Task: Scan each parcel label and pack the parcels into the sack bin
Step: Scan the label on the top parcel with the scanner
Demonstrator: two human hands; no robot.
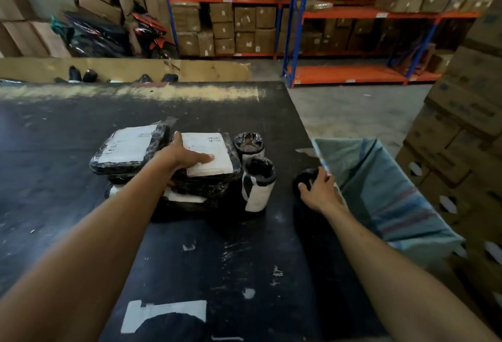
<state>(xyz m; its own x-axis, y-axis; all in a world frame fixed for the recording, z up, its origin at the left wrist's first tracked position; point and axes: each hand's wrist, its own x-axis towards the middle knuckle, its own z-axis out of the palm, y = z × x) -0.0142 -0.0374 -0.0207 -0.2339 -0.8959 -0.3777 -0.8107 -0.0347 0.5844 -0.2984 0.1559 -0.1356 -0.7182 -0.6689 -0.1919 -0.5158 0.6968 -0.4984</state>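
Item 1 – black worktable [68, 178], scuffed, white label scraps stuck near the front edge.

Item 2 – flat parcel [127, 151], black wrap w/ white label on top, lying tilted on a lower pile, just left of the left hand.

Item 3 – left hand [180, 158]: fingers straight, spread flat, pressing on the white label of a second flat parcel [214, 157]; thumb at the parcel's far left corner. Nothing pinched. More black-wrapped parcels stacked under it; count unclear.

Item 4 – two upright cylindrical parcels, black wrap w/ white label bands: rear one [249, 146] touching the flat parcel's right side, front one [258, 184] just beside the stack. Both sit btwn the two hands, neither touched.

Item 5 – right hand [319, 188]: fingers curled over a small round black parcel [305, 178] at the table's right edge, gripping it from above. Parcel right beside the sack rim.

Item 6 – sack bin [380, 192], blue-green woven sack w/ open mouth, against the table's right side, just right of the right hand. Contents not visible.

Item 7 – bkgd: blue/orange racking [296, 29] loaded w/ cartons; carton stack [467, 124] at far right.
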